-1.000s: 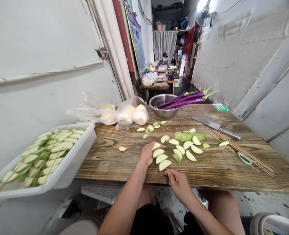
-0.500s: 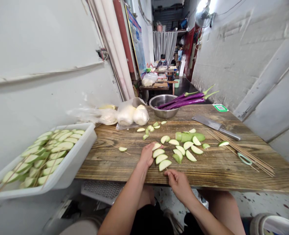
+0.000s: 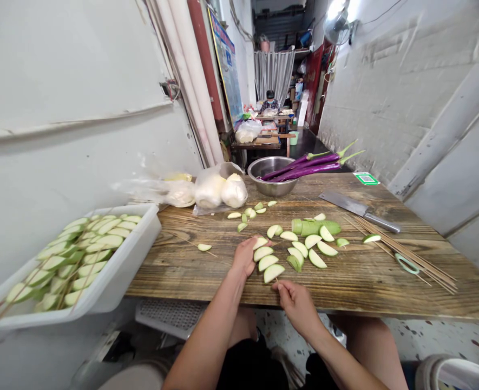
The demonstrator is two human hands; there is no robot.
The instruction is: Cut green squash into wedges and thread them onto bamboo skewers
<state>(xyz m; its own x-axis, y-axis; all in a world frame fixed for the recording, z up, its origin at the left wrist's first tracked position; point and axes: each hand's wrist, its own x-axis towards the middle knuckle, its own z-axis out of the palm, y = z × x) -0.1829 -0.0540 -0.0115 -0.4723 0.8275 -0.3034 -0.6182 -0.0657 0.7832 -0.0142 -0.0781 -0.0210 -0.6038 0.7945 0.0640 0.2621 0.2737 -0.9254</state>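
A row of half-moon squash slices [image 3: 268, 262], pale with green skin, runs along one thin skewer just above the table's near edge. My left hand [image 3: 245, 257] is closed on the far slice of that row. Below it, my right hand [image 3: 295, 301] pinches the near end of the skewer, whose tip [image 3: 277, 280] shows beside the nearest slice. Loose squash slices [image 3: 317, 258] lie right of the row. Behind them rests a sliced length of squash [image 3: 315, 227], its pieces still lined up. The fingertips of my left hand are partly hidden by the far slice.
A white tub [image 3: 142, 254] of skewered slices stands left. A cleaver [image 3: 347, 203], bare skewers [image 3: 409, 254] and green-handled scissors [image 3: 406, 264] lie right. At the back are bagged white food [image 3: 217, 189] and a steel bowl [image 3: 275, 188] with eggplants [image 3: 304, 169]. A person [image 3: 270, 102] sits far off.
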